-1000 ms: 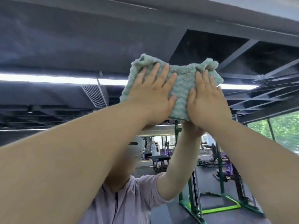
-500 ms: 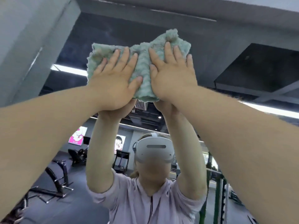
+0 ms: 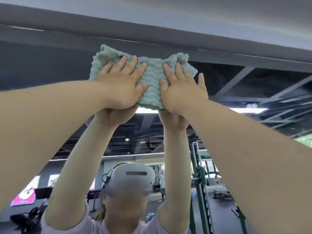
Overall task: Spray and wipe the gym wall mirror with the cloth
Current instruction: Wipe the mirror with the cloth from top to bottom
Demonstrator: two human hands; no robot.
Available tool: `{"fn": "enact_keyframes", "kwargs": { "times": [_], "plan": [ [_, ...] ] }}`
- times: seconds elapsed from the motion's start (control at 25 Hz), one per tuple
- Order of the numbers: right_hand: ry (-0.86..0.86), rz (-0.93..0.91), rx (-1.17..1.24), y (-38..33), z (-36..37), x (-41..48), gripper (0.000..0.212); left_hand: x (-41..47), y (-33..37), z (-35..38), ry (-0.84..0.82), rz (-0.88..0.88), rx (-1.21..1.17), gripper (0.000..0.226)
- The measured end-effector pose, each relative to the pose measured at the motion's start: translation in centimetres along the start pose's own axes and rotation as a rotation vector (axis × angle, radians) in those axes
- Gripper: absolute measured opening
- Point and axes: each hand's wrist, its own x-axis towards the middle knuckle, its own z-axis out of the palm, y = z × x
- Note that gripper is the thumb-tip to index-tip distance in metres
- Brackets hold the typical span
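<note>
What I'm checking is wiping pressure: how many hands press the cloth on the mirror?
2. The left hand lies flat on the left half of the cloth, the right hand on its right half; the mirror reflects both just below.

A strip light (image 3: 244, 110) is glowing under dark ceiling beams (image 3: 236, 81). A green steel rack (image 3: 200, 179) is standing at the right, and a pink poster (image 3: 23, 195) is hanging on a wall at the left.
</note>
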Motion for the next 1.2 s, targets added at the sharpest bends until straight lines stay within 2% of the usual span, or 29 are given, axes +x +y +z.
{"fn": "enact_keyframes", "kwargs": {
  "times": [0.16,0.28,0.4,0.64,0.72,0.92,1.2],
  "plan": [
    [0.008,0.065,-0.012,10.2,0.4,-3.5,0.053,-0.5,10.6,2.3,-0.013,0.097,0.001,0.062],
    [-0.057,0.047,-0.029,13.7,-0.4,-3.3,0.054,-0.6,14.7,3.2,-0.017,0.087,-0.028,0.065],
    [-0.105,-0.061,0.038,10.8,-1.7,0.5,0.055,0.0,11.3,1.8,-0.048,-0.026,-0.086,0.067],
    [-0.036,-0.445,0.01,-4.7,-1.2,4.6,0.056,-3.2,-2.7,0.3,0.007,-0.329,-0.083,0.069],
    [-0.032,-0.506,0.019,-7.9,-0.8,4.0,0.055,-5.1,-5.7,0.2,0.029,-0.348,-0.084,0.069],
    [0.065,-0.414,-0.037,-7.3,-0.6,4.5,0.056,-4.7,-7.1,-0.2,0.051,-0.274,-0.063,0.065],
    [0.074,-0.117,-0.049,5.9,-1.8,5.8,0.057,5.6,2.6,-0.8,0.092,0.002,-0.029,0.061]
  ]
}}
